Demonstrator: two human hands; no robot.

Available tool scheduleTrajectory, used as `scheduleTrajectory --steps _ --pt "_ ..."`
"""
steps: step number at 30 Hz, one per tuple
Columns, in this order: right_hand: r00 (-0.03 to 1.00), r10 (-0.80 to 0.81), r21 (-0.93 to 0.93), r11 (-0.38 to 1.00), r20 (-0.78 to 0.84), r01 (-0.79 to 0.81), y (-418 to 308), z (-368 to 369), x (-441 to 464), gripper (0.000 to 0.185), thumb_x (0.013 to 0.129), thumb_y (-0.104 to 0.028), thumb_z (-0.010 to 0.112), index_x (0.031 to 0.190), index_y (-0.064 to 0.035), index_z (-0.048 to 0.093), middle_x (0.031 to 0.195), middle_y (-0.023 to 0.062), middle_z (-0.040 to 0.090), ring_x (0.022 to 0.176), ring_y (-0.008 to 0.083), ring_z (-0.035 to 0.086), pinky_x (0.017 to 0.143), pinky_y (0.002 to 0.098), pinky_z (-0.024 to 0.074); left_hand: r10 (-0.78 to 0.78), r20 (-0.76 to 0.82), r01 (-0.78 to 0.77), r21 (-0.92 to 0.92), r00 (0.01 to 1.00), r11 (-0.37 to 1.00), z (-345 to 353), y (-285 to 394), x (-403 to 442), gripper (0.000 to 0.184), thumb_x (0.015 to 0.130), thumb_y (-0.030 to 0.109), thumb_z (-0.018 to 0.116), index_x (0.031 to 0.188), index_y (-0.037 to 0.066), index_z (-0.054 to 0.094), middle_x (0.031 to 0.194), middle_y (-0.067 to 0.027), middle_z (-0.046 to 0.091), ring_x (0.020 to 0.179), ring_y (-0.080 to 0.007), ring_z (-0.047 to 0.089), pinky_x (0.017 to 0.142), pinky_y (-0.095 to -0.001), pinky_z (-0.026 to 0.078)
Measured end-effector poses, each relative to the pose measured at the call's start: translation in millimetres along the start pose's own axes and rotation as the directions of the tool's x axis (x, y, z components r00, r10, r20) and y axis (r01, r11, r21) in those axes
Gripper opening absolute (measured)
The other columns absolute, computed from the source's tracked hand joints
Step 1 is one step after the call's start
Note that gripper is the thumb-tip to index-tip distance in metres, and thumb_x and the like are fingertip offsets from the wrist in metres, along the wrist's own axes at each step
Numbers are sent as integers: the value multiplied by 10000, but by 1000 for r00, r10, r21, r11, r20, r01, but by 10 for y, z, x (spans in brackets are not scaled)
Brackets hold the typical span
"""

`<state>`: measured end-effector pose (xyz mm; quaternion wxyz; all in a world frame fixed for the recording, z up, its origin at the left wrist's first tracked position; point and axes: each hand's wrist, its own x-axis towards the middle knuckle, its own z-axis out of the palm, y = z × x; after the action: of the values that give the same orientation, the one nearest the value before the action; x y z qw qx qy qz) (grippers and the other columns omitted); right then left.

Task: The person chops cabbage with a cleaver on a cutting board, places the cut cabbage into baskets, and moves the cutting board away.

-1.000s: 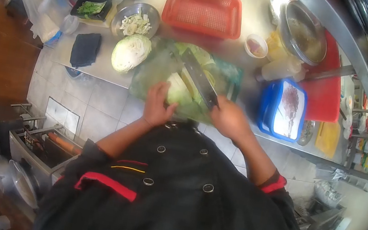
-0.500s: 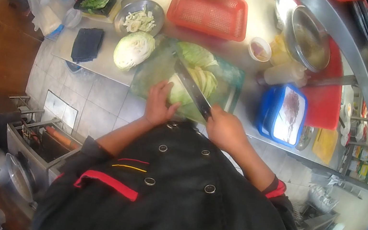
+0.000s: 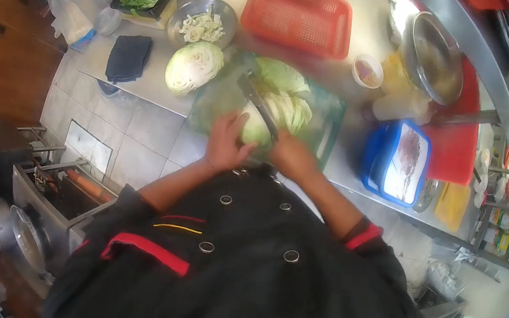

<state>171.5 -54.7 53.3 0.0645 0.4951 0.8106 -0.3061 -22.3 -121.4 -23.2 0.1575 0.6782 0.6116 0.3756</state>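
Steel counter crosses a tiled kitchen, and on it lies a green board with the cut cabbage near its middle. Right hand is closed around the handle of a knife, whose blade stands slantwise over this cabbage, among the slices. Left hand is moderately wide, with its fingers and thumb about the near-left side of the cabbage, seemingly to hold it; how firmly, I cannot tell. Half a cabbage sits to the left, just below a bowl of chopped pieces.

I judge that the slicing is in hand. The next cut would call for a steady cabbage and for left fingers kept back from the edge.

No brand or writing can be read; packets on the right shelf are too small and blurred.
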Motion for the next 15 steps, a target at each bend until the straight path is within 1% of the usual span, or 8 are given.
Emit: scheduleTrajectory --steps 1,3,6,7,9,11,13,15 --pt "1000 4 1 1000 -8 -4 33 -15 -22 192 871 -84 471 1023 22 521 903 293 661 853 454 659 751 533 503 11 -9 -11 -47 1000 999 -11 15 27 663 755 218 774 1319 12 495 1294 -263 475 1175 -432 470 1006 -490 403" --pt "999 15 36 999 -34 -14 92 -133 -40 223 887 -149 483 1026 15 539 835 288 645 816 477 633 732 552 485 21 -12 -21 -70 1000 997 -39 0 50 646 757 207 770 1311 11 501 1290 -262 477 1177 -430 472 1008 -485 404" --pt "995 37 4 999 -91 -36 -47 -343 -333 211 897 -158 467 1005 8 541 833 280 647 789 476 630 720 560 483 -4 -30 1 -95 1000 995 -1 -82 -37 618 760 189 762 1298 14 513 1283 -256 480 1180 -427 477 1013 -477 406" --pt "996 35 2 999 -84 -35 -175 -487 -453 211 897 -158 467 1005 8 541 833 280 647 789 476 630 720 560 483 -14 -49 9 -108 999 994 22 -97 -69 607 761 183 759 1292 16 517 1280 -252 482 1180 -424 479 1016 -473 406" --pt "999 46 -16 999 -27 -46 -379 -744 -670 167 871 -102 462 945 21 548 895 286 656 841 470 639 765 548 490 -34 -33 31 -99 999 995 46 -105 -77 598 763 181 757 1288 19 520 1277 -249 486 1178 -424 481 1015 -471 408" --pt "998 65 -31 997 -6 -65 -363 -687 -711 173 871 -101 453 953 21 544 893 285 656 838 468 640 766 550 489 -45 -17 43 -90 999 995 60 -95 -62 589 765 180 756 1283 22 523 1274 -245 490 1176 -423 483 1014 -468 410" --pt "997 78 -44 996 13 -78 -354 -643 -701 179 872 -100 443 961 21 540 891 285 656 836 465 641 766 552 487 -17 -33 15 -61 999 998 46 -84 -53 576 771 186 745 1265 6 510 1272 -240 479 1153 -418 486 990 -456 420" --pt "989 125 -46 992 76 -121 -353 -610 -683 182 871 -88 436 981 19 532 884 282 656 841 463 641 767 550 490 -5 -35 3 -48 999 999 50 -90 -50 578 771 187 747 1266 5 510 1273 -240 479 1153 -418 486 992 -458 418"
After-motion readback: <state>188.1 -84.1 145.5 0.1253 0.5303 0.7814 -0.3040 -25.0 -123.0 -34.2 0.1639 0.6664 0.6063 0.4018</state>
